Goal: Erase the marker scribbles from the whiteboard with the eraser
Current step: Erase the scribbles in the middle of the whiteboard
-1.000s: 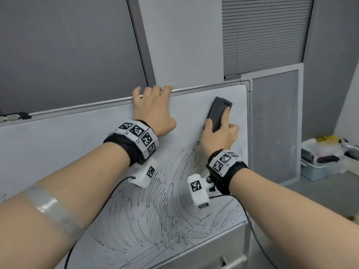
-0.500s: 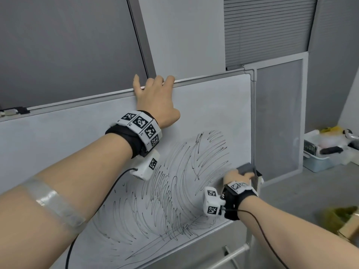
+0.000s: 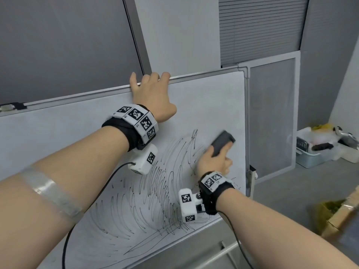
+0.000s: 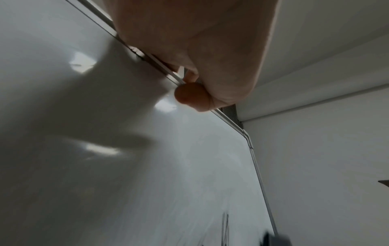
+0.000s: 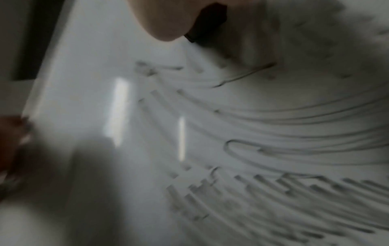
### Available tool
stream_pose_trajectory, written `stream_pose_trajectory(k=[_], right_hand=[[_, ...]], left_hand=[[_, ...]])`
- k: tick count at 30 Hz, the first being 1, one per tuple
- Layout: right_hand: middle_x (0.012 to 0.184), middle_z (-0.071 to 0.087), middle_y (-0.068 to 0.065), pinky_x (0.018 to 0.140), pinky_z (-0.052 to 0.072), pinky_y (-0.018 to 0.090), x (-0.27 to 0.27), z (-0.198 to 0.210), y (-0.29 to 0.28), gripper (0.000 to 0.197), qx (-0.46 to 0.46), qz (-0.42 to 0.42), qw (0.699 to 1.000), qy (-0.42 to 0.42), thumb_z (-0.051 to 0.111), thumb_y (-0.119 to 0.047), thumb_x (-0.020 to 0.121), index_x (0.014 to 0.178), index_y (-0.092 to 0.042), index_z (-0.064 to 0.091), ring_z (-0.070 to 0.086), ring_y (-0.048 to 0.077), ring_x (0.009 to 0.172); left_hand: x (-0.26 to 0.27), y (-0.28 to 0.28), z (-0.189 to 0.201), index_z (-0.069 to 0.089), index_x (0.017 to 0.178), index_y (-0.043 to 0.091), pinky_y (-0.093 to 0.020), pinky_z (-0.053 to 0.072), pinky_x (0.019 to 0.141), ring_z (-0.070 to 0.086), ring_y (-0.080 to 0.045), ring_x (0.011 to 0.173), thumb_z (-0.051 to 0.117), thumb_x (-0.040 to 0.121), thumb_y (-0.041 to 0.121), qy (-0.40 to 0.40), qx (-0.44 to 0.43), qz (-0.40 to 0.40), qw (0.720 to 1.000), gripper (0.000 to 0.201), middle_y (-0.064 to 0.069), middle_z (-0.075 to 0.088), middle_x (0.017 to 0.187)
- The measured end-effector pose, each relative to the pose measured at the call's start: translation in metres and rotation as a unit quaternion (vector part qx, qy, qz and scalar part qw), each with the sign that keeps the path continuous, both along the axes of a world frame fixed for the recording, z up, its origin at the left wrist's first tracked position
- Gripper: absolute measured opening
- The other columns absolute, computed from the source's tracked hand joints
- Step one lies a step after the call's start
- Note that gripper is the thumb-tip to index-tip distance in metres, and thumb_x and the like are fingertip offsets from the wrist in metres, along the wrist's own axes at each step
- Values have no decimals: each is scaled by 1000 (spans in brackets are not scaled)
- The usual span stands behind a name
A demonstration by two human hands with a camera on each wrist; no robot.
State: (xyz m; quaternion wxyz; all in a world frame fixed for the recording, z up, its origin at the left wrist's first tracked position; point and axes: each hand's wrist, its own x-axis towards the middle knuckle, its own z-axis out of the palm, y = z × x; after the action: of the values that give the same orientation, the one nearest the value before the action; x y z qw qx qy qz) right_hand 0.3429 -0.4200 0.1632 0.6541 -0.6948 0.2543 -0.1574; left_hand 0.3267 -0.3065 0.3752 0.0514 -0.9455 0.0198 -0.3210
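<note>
Right hand [image 3: 212, 162] clamped on eraser [image 3: 222, 143] near board [image 3: 213, 98] right edge; left hand [image 3: 151, 96] hooked over top edge. Risk: streaks in scribbles [image 3: 155, 191] if pressure uneven.

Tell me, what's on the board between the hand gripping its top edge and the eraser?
In the head view, bare whiteboard separates the left hand from the eraser; the scribbles start lower down.
</note>
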Motion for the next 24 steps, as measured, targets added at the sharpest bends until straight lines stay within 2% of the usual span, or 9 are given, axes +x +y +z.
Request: stream_pose_trajectory(k=[4, 7, 9, 11, 13, 15, 18, 22, 24], right_hand=[[142, 34, 25, 103, 32, 46, -8, -32, -18, 69, 83, -23, 990, 111, 42, -39, 101, 157, -36, 1, 47, 41, 117], [150, 27, 25, 105, 18, 34, -8, -15, -20, 67, 126, -38, 983, 129, 43, -26, 103, 158, -24, 5, 38, 37, 130], [146, 33, 20, 107, 22, 40, -8, 13, -7, 70, 102, -33, 991, 79, 48, -31, 100, 157, -31, 8, 40, 38, 128], [136, 41, 14, 107, 34, 46, -13, 40, 16, 71, 37, 1, 998, -47, 56, -35, 94, 153, -37, 18, 43, 37, 123], [131, 43, 9, 106, 36, 43, -25, 65, 43, 69, -22, 56, 984, -169, 61, -34, 89, 148, -36, 25, 42, 29, 121], [130, 41, 6, 104, 34, 39, -33, 79, 62, 68, -47, 79, 975, -200, 61, -34, 89, 146, -37, 24, 39, 25, 120], [131, 42, 9, 104, 33, 41, -32, 53, 65, 67, -49, 57, 984, -163, 61, -33, 89, 145, -34, 25, 38, 28, 122], [138, 46, 18, 106, 35, 45, -31, -32, 44, 65, 24, 9, 999, 25, 65, -27, 89, 143, -23, 29, 46, 39, 124], [138, 47, 21, 104, 38, 48, -34, -58, 42, 62, 37, 17, 998, 55, 66, -27, 89, 139, -19, 31, 49, 42, 121]], left_hand=[[-2, -2, 0, 41, 131, 20, -58, 2, 117, 46, -28, 117, 54, 60, 22, -2, 4, 1, 1000, 72, -2, 52, 116], [-3, -2, 0, 40, 131, 20, -58, 2, 117, 46, -27, 118, 54, 60, 22, 0, 5, -3, 1000, 72, -2, 52, 116], [-3, -1, 3, 39, 132, 21, -57, 2, 117, 45, -27, 119, 54, 60, 23, 5, 7, -4, 1000, 73, -2, 51, 118], [-5, -1, 3, 39, 133, 21, -57, 3, 117, 45, -27, 120, 53, 60, 24, 11, 6, -3, 1000, 74, -3, 51, 120], [-6, -1, 3, 38, 134, 21, -55, 4, 118, 44, -28, 122, 51, 58, 26, 10, 15, -8, 1000, 78, -3, 51, 122], [-11, 1, 4, 38, 135, 20, -52, 9, 118, 45, -29, 122, 47, 55, 30, 16, 25, -11, 999, 81, -5, 52, 124], [-17, 11, 8, 41, 130, 14, -53, 16, 116, 48, -33, 118, 49, 56, 30, 10, 6, 22, 1000, 76, -9, 55, 119], [-29, 39, 2, 42, 130, 14, -60, 15, 114, 46, -33, 119, 51, 58, 36, 2, 22, 85, 996, 76, -9, 53, 120], [-30, 47, -1, 43, 126, 13, -56, 24, 111, 48, -35, 112, 50, 58, 36, -14, 38, 75, 996, 72, -11, 54, 116]])
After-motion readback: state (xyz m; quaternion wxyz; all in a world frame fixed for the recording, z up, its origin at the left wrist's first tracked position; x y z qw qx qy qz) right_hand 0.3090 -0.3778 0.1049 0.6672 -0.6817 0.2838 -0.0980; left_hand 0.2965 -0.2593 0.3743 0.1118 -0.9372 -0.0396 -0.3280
